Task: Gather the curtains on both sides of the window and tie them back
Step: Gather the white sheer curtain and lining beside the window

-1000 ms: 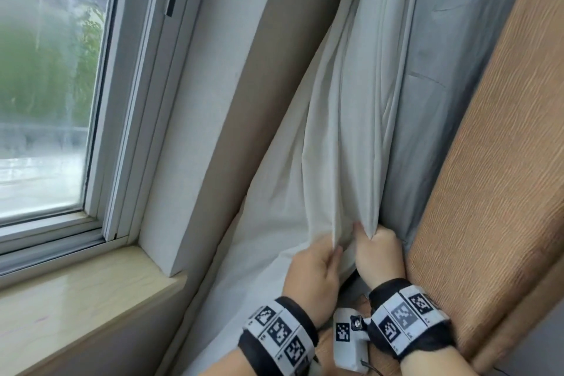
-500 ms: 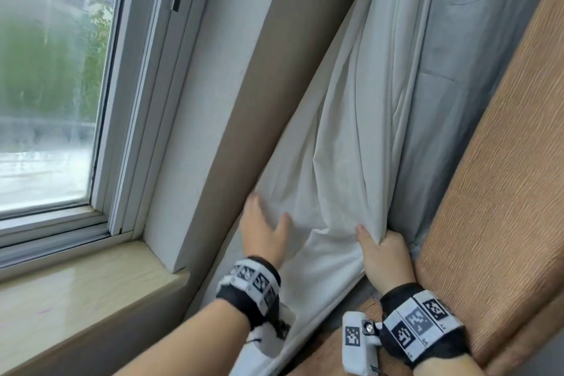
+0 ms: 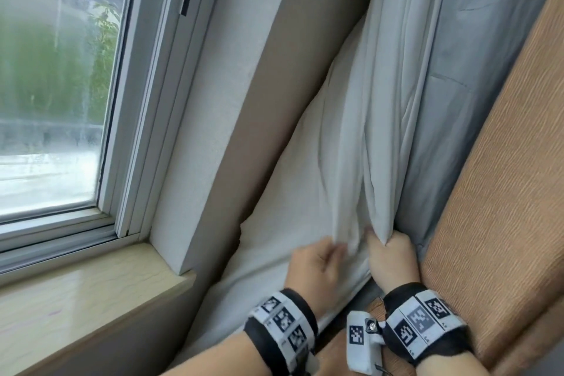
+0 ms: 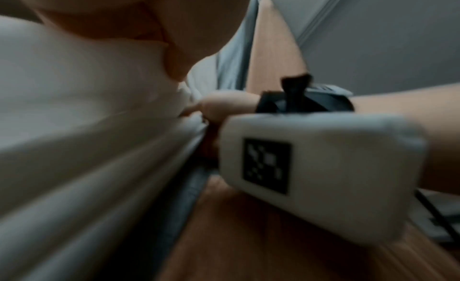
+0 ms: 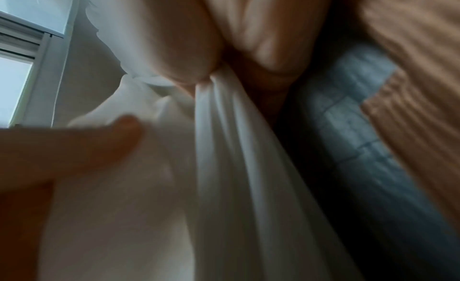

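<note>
Window [image 3: 52, 85] w/ pale sill [image 3: 76, 308] sits at left; to its right the white curtain [image 3: 329, 162] hangs along the wall, beside a grey panel [image 3: 476, 101] & an orange-brown curtain [image 3: 503, 207]. Right hand [image 3: 393, 262] pinches a bunch of pleats low on the white curtain, thumb & fingers clamped round them, prob. as an anchor so gathered folds don't slip loose. Left hand [image 3: 314, 265], just beside it, has fingers curled into the loose cloth on the window side, apparently feeding the next fold across. Gathering looks part done: fabric nearer the wall lies slack. No tie-back visible in any view, so tying isn't begun.
</note>
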`<state>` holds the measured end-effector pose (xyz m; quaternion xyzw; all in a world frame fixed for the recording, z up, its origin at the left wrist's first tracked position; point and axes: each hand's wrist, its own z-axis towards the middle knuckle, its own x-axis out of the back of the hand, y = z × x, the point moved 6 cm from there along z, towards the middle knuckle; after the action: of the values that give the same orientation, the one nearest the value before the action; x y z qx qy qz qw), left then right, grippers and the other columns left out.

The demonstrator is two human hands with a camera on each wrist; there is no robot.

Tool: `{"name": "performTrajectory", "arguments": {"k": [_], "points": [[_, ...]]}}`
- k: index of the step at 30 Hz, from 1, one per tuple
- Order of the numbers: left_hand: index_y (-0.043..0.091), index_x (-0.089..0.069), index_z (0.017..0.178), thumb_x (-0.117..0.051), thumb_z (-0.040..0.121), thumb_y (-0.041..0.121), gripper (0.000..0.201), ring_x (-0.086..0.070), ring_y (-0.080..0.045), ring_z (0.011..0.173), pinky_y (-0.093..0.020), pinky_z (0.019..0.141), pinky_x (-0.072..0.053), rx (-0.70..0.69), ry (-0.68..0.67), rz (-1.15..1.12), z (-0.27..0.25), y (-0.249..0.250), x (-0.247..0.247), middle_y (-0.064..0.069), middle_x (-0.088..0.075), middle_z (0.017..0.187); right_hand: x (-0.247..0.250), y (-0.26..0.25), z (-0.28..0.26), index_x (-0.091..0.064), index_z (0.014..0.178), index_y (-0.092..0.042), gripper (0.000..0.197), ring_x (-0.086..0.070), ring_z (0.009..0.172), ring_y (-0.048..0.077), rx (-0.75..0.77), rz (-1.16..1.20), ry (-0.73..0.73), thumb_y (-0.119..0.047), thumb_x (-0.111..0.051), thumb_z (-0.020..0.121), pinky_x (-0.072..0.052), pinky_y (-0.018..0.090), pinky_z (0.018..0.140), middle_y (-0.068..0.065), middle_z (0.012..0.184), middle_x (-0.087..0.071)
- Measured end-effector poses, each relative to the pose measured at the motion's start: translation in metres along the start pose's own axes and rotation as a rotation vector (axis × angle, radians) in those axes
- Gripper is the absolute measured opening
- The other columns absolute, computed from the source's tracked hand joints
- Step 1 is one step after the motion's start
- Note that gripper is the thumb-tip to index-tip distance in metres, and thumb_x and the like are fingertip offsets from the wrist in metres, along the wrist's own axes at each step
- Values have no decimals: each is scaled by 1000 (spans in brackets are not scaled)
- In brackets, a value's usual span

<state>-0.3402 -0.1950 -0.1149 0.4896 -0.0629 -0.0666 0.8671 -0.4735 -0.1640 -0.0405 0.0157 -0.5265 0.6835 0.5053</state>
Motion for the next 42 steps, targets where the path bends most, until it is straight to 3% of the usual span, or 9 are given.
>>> {"name": "performTrajectory", "arguments": {"k": [5,11,15,18,21,25,29,33,42], "points": [[24,-57,82,-47,93,22,15,-54,-8,66,-22,64,-43,-104,-68,-28,-9,24,-26,11,-59,70,-20,1,-13,-66,84,-11,51,-69,80,23,-188,359,-181,-61,-58,80,-53,34,78,13,83,-72],[28,-67,114,-50,91,18,30,-63,3,105,-22,94,-50,-129,-209,-93,-11,19,-14,11,-72,112,-5,-1,-7,-65,75,-6,21,-67,82,26,-69,77,-30,-21,-62,90,-51,30,76,5,74,-68],[13,-53,133,-60,89,29,47,-54,-19,125,-37,109,-40,182,163,29,38,-40,45,-4,-57,136,1,0,-11,-65,76,-6,21,-64,77,23,-45,64,-36,-20,-61,91,-45,26,72,0,71,-65],[9,-23,149,-65,85,34,80,-35,-24,140,-31,114,-28,469,79,61,73,-82,67,-9,-35,152,2,2,-14,-66,80,-5,19,-64,78,23,-48,76,-36,-20,-62,91,-46,27,74,1,74,-66],[12,-37,144,-63,85,37,69,-47,-28,131,-32,106,-40,494,-35,176,91,-108,70,-10,-49,143,6,2,-17,-66,80,-6,17,-64,78,22,-52,78,-26,-19,-62,91,-47,27,75,0,75,-67],[12,-63,72,-58,85,23,17,-51,-27,68,-23,50,-35,415,69,190,89,-106,78,-4,-56,64,12,3,-19,-63,75,-11,18,-63,78,23,-56,64,-10,-19,-61,91,-47,27,75,-1,74,-66],[12,-54,64,-56,89,23,28,-45,-19,56,-20,49,-35,335,196,161,59,-78,83,0,-49,55,16,3,-16,-61,70,-11,23,-63,78,25,-48,19,33,-17,-60,92,-47,28,74,-1,69,-63],[23,-41,57,-57,91,25,37,-36,-8,47,-18,49,-30,71,7,67,16,-25,39,7,-40,49,10,1,-16,-62,71,-8,25,-66,79,28,-29,-16,48,-20,-59,93,-51,32,75,6,71,-66],[26,-65,104,-46,86,7,32,-67,-4,87,-27,80,-54,-137,-183,-102,-13,18,-23,9,-74,93,-9,-4,-29,-68,85,-15,27,-69,86,14,-88,180,-71,-42,-69,81,-53,30,81,1,85,-74]]}}
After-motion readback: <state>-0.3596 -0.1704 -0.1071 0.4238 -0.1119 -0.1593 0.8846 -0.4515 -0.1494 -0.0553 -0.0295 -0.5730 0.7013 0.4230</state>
